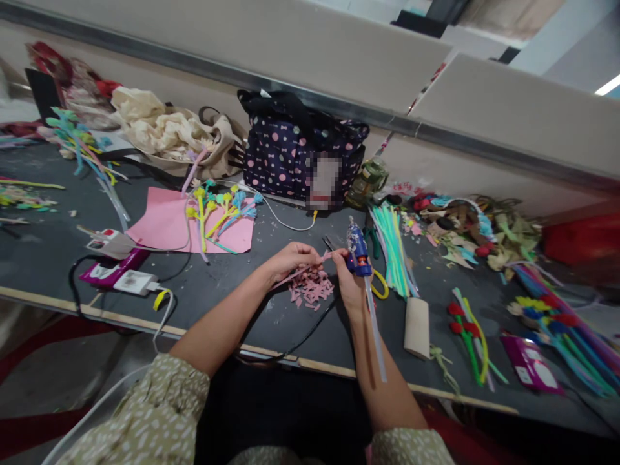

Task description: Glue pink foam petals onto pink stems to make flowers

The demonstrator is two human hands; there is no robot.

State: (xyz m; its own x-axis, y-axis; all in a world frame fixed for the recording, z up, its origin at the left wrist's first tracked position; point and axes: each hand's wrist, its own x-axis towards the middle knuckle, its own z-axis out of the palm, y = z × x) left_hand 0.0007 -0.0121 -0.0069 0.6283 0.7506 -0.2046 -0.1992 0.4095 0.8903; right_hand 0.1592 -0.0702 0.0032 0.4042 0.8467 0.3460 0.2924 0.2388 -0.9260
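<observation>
My left hand [296, 259] is closed, its fingertips pinching a thin pink fuzzy strip [285, 279] whose tail slants down past the palm. My right hand [345, 274] is closed around a blue glue gun [358, 248], nozzle pointing away from me. From its back a long clear glue stick [375, 329] sticks out above my right forearm. A bit of pink shows between the two hands, by the right thumb tip; how it is gripped is too small to tell. Below the hands lies a heap of short pink cut pieces [311, 289] on the dark table.
Right of the hands are yellow-handled scissors [381, 285], a bundle of green stems [391, 248] and a cardboard tube [417, 326]. A polka-dot bag [281, 152] stands behind. At left, fuzzy flowers lie on pink paper [159, 219], near a purple box [113, 271]. A black cable [310, 332] crosses the front edge.
</observation>
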